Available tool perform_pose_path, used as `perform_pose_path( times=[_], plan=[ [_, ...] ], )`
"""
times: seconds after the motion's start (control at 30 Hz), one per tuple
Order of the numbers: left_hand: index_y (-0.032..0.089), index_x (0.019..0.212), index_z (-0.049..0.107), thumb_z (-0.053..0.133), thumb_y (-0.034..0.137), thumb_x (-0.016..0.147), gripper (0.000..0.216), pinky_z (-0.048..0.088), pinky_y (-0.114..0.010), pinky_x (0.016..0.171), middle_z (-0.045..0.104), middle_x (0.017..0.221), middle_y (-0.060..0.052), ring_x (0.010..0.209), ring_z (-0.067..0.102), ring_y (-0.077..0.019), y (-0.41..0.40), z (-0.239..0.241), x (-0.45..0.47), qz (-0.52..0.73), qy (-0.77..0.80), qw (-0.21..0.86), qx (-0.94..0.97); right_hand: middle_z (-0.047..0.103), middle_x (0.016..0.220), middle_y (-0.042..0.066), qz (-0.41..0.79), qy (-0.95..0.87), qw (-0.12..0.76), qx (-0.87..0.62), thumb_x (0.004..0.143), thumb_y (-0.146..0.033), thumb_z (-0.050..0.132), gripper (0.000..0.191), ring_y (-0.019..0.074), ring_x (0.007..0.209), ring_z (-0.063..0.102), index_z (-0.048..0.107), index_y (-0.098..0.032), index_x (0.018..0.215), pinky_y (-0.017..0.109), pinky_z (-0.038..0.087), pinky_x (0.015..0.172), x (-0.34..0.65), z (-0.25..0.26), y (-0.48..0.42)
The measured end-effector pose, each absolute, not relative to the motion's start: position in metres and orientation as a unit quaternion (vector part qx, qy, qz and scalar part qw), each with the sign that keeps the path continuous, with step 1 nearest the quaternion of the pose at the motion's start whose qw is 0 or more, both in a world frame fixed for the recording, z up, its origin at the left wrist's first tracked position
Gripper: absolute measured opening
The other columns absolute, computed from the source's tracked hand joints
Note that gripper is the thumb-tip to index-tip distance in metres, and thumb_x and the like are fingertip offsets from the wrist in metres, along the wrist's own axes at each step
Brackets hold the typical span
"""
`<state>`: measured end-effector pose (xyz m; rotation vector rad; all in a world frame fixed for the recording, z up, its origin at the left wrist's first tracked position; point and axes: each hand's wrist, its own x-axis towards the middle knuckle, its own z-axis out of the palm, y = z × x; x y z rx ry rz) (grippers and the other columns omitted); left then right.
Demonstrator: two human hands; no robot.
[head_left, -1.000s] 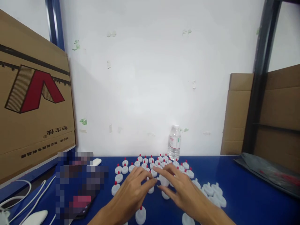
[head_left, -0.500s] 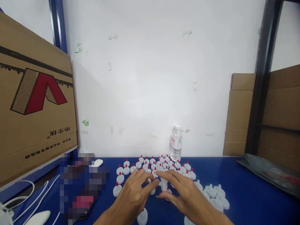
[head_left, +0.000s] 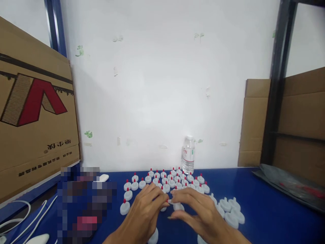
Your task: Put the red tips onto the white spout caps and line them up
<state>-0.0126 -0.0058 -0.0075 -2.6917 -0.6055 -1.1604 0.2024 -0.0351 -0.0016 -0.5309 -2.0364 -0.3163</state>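
At the middle of the blue table, my left hand [head_left: 147,205] has its thumb and fingers closed in a pinch on a small red tip cap [head_left: 167,201]. The cap is at the thin spout of a white nozzle lid [head_left: 177,205]. My right hand [head_left: 199,206] curls around that lid from the right, its fingers covering part of it. Beyond both hands stand several white lids with red tips [head_left: 142,183]. To the right of my right hand lie several white lids without red tips [head_left: 231,219]. Another white lid [head_left: 153,237] is partly hidden by my left forearm.
A clear water bottle [head_left: 188,156] stands against the white wall. A large cardboard box [head_left: 38,135] rises on the left, with white cables [head_left: 38,217] below it. A dark plastic bag [head_left: 286,186] lies at the right. Part of the left side is blurred out.
My left hand's fingers have closed on the red tip cap at the spout. The lid in my right hand now has its spout toward my left hand. The view has shifted slightly.
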Motion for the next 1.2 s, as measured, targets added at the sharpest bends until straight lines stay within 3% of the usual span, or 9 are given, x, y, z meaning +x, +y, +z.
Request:
perform_pose_path(
  times=[0.2,0.27,0.33,0.43,0.57,0.63,0.83,0.97,1.2],
  plan=[
    [0.019,0.097,0.060,0.043,0.013,0.101,0.019,0.042,-0.028,0.061,0.063,0.083,-0.004,0.078,0.055,-0.0198,0.001,-0.003,-0.017,-0.360,-0.200,0.104,-0.905,0.074,0.103,0.007,-0.189,-0.850,0.431,-0.235,0.102,-0.033,0.053,0.023,0.0160,0.093,0.072,0.062,-0.020,0.118,0.023,0.059,0.084,0.202,-0.007,-0.029],
    [0.024,0.112,0.061,0.048,0.017,0.100,0.019,0.046,-0.027,0.063,0.065,0.101,-0.005,0.087,0.059,-0.0201,0.004,0.001,-0.022,-0.319,-0.259,0.100,-0.906,0.072,0.109,0.009,-0.191,-0.847,0.414,-0.273,0.104,-0.032,0.047,0.027,0.0186,0.099,0.071,0.059,-0.020,0.125,0.028,0.059,0.086,0.205,-0.008,-0.022],
    [0.033,0.131,0.055,0.051,0.016,0.098,0.038,0.051,-0.027,0.066,0.056,0.131,-0.008,0.095,0.062,-0.0200,0.008,0.004,-0.030,-0.288,-0.336,0.095,-0.892,0.068,0.116,0.010,-0.181,-0.839,0.405,-0.314,0.105,-0.029,0.044,0.027,0.0201,0.104,0.070,0.058,-0.022,0.128,0.031,0.059,0.088,0.212,-0.005,-0.015],
    [0.039,0.128,0.057,0.049,0.013,0.094,0.044,0.055,-0.035,0.072,0.036,0.153,-0.007,0.112,0.060,-0.0262,0.017,0.006,-0.043,-0.238,-0.431,0.106,-0.864,0.064,0.117,0.009,-0.159,-0.809,0.427,-0.371,0.104,-0.028,0.046,0.021,0.0201,0.104,0.069,0.060,-0.023,0.119,0.033,0.056,0.090,0.237,0.005,-0.003],
    [0.027,0.107,0.068,0.041,0.006,0.093,0.037,0.053,-0.038,0.072,0.064,0.118,-0.009,0.108,0.062,-0.0299,0.034,0.003,-0.059,-0.111,-0.482,0.132,-0.859,0.065,0.106,0.007,-0.145,-0.736,0.430,-0.502,0.100,-0.034,0.052,0.015,0.0221,0.094,0.068,0.062,-0.023,0.102,0.035,0.054,0.083,0.283,0.015,0.017],
    [0.023,0.102,0.070,0.040,0.004,0.093,0.037,0.052,-0.039,0.071,0.068,0.103,-0.009,0.100,0.063,-0.0306,0.043,0.001,-0.065,-0.091,-0.489,0.132,-0.858,0.064,0.107,0.008,-0.154,-0.704,0.393,-0.571,0.097,-0.034,0.054,0.015,0.0231,0.091,0.067,0.064,-0.022,0.098,0.036,0.053,0.082,0.304,0.015,0.026],
    [0.023,0.097,0.072,0.048,0.018,0.098,0.024,0.048,-0.034,0.076,0.070,0.103,-0.008,0.105,0.060,-0.0283,0.058,-0.007,-0.072,-0.088,-0.472,0.115,-0.869,0.065,0.103,0.014,-0.196,-0.627,0.199,-0.727,0.094,-0.028,0.057,0.018,0.0301,0.101,0.065,0.071,-0.017,0.097,0.035,0.046,0.078,0.338,0.005,0.037],
    [0.024,0.092,0.072,0.041,0.019,0.102,0.033,0.043,-0.037,0.081,0.070,0.096,-0.006,0.096,0.059,-0.0259,0.059,-0.014,-0.070,-0.094,-0.469,0.107,-0.872,0.071,0.083,0.012,-0.161,-0.624,0.151,-0.749,0.090,-0.023,0.058,0.015,0.0286,0.080,0.069,0.072,-0.016,0.090,0.033,0.040,0.066,0.344,0.001,0.037],
    [0.023,0.090,0.074,0.047,0.023,0.101,0.029,0.037,-0.039,0.083,0.072,0.094,-0.005,0.097,0.059,-0.0261,0.058,-0.018,-0.068,-0.105,-0.467,0.100,-0.872,0.076,0.088,0.014,-0.112,-0.656,0.111,-0.739,0.086,-0.022,0.064,0.013,0.0291,0.084,0.072,0.075,-0.016,0.089,0.031,0.038,0.066,0.335,-0.006,0.038]
  ],
)
